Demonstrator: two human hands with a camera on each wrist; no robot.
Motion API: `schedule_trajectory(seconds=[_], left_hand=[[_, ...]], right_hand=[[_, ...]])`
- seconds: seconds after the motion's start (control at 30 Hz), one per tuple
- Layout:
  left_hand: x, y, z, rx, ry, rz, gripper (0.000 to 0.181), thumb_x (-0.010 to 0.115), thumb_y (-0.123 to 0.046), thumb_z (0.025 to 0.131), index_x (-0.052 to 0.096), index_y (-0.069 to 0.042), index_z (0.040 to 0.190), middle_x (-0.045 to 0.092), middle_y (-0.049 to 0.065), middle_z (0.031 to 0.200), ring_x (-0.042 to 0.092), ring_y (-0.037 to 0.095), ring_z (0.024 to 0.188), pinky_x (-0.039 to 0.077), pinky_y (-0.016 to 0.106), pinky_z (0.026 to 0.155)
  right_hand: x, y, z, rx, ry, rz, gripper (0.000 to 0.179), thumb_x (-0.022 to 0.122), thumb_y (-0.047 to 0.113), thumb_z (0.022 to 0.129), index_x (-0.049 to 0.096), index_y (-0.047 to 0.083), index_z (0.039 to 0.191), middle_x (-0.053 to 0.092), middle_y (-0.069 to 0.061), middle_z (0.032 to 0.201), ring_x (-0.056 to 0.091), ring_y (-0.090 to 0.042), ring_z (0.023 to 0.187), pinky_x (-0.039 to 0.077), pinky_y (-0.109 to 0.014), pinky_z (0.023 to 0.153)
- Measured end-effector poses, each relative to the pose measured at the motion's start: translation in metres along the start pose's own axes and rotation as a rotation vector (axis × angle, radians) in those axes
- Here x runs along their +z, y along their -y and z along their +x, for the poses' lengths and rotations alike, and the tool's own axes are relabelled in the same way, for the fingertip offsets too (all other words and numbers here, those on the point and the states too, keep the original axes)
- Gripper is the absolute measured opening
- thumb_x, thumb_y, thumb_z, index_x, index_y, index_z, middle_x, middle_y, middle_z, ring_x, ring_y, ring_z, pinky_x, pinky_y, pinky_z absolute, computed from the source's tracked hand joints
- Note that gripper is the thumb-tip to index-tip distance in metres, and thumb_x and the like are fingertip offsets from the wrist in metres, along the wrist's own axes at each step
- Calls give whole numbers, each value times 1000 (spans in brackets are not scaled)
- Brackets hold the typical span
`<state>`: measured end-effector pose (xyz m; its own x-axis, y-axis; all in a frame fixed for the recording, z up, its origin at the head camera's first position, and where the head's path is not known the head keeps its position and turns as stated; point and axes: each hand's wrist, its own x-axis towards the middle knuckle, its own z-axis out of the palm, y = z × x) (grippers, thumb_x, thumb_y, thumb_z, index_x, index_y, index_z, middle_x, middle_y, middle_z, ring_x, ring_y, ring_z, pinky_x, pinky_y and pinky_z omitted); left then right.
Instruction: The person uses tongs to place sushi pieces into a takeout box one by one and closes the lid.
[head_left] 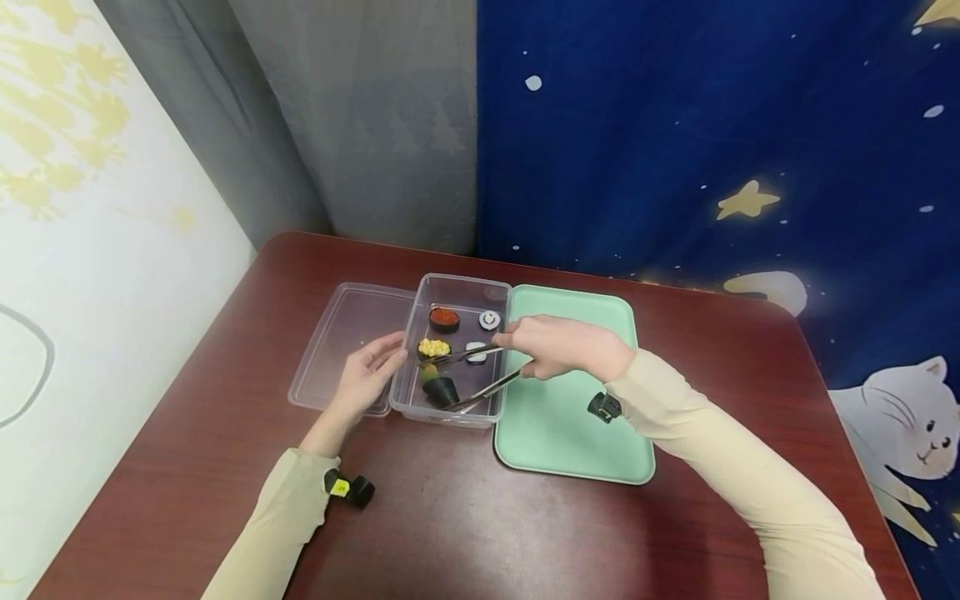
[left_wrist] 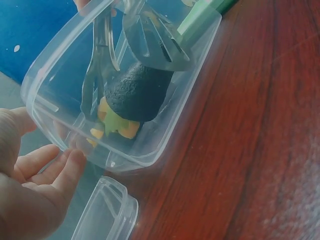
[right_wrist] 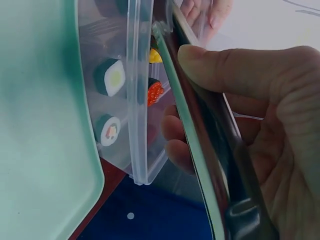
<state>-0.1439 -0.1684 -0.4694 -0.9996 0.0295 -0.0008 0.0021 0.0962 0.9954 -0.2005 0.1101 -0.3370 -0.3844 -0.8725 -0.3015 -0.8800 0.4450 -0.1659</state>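
Right hand grips silver metal tongs, prongs straddling the black cone-shaped roll at the near-left of the clear plastic box (contact is unclear). Left hand, fingers relaxed, touches the left wall, apparently steadying it. Yellow-topped black sushi crowds the far side; mint-green rectangular tray right, clear plastic lid left.

Cone roll black — filling orange and green, perhaps; tray mint; tongs silvery.
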Motion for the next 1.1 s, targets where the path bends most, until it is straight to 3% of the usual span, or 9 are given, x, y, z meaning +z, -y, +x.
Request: schedule_trajectory(seconds=[0.23, 0.73, 0.97, 1.1], left_hand=[[0, 1, 1, 4, -4, 4, 40, 58, -8, 93, 49, 8, 129, 50, 26, 131, 51, 36, 118, 47, 18, 90], [0, 0, 0, 0, -3, 24, 40, 57, -8, 94, 48, 9, 130, 50, 25, 131, 50, 36, 119, 46, 21, 93], [-1, 0, 0, -8, 4, 32, 41, 56, -10, 94, 48, 8, 130, 50, 25, 132, 50, 35, 120, 45, 25, 95], [-1, 1, 1, -8, 1, 28, 41, 57, -9, 94, 49, 8, 130, 50, 25, 132, 50, 35, 120, 45, 24, 95]], right_hand=[[4, -3, 1, 45, 25, 92, 52, 69, 10, 83, 51, -6, 130, 55, -18, 129, 55, -26, 115, 48, -35, 94], [10, -2, 2, 72, 31, 167, 52, 67, 11, 85, 50, -6, 130, 53, -18, 131, 56, -24, 114, 49, -35, 92], [13, -6, -1, 34, -19, 168, 52, 68, 10, 83, 51, -8, 128, 60, -18, 121, 61, -22, 85, 52, -31, 74], [12, -9, -5, 39, -21, 194, 53, 68, 9, 82, 51, -8, 129, 60, -19, 120, 64, -24, 83, 53, -30, 73]])
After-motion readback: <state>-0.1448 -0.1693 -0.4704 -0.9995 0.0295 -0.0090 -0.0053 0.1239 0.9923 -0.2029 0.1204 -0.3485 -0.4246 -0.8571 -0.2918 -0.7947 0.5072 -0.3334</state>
